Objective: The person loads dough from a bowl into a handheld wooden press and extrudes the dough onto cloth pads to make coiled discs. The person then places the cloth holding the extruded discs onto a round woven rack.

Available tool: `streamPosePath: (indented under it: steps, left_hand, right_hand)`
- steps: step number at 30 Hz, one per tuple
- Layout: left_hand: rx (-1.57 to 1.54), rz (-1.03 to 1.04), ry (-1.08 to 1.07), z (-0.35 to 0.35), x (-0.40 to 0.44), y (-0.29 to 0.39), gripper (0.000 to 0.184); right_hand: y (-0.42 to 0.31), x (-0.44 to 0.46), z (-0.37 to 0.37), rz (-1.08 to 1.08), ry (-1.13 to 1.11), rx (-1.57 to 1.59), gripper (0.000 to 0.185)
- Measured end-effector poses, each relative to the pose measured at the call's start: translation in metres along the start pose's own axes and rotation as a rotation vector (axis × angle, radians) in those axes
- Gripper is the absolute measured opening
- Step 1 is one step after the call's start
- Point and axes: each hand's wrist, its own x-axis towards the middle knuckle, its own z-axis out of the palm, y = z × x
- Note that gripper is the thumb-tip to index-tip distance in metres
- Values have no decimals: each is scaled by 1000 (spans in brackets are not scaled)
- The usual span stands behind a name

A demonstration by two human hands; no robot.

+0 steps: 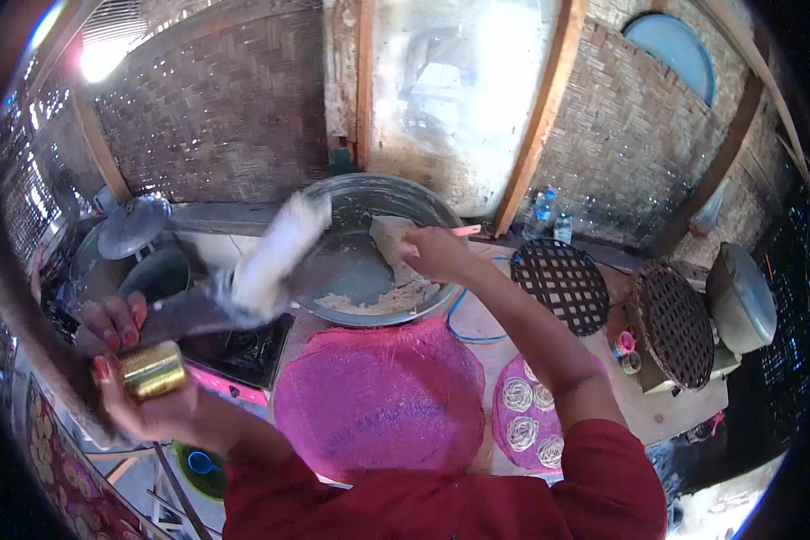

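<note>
On the left, my left hand point(121, 369) has its fingers curled round a shiny gold cylinder point(153, 370). A dark, blurred bar runs from beside these fingers towards a white, motion-smeared cylindrical thing point(283, 247); whether they are joined is unclear. My right hand point(436, 254) is closed on a tool with a pink-orange handle end point(466, 230), over the right side of a large metal basin point(333, 317). A flat, pale piece point(391, 241) beside that hand reaches down to pale dough point(405, 295) in the basin.
Nearest me lies a round pink mat point(378, 396). To its right, a smaller pink mat point(504, 443) bears several coiled pale strands point(517, 394). Woven racks point(560, 286), bottles point(542, 216) and a large pot point(741, 297) stand right; a stove point(243, 355) is left.
</note>
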Motion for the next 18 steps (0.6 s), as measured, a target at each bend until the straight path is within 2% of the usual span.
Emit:
streamPosePath:
  steps: [1,4,6,9,11,13,14,18]
  left_hand:
    - [46,-34,-98,-8,5,8,23]
    - [442,-97,-120,-38,-8,2,24]
    - [737,-153,-74,-63,-24,-12,24]
    - [1095,-227,-97,-89,-66,-18,25]
    - [1229,-227,-130,-92,-83,-21,25]
    - [1319,-213,-153,-91,-92,-28,25]
    - [1347,-206,-167,-89,-93,-33,25]
    - [1399,-182,-199,-83,-97,-47,26]
  right_hand:
    - [26,4,30,26,12,-449,27]
    - [68,17,62,-46,3,-729,29]
    - [51,28,35,-112,-446,-731,28]
    - [13,35,-12,-46,-398,-693,25]
    - [-4,47,-34,-90,-387,-736,20]
    - [-6,69,-36,24,-295,-799,17]
    - [18,87,-16,-41,-224,-730,18]
    - [45,149,39,-45,-199,-768,17]
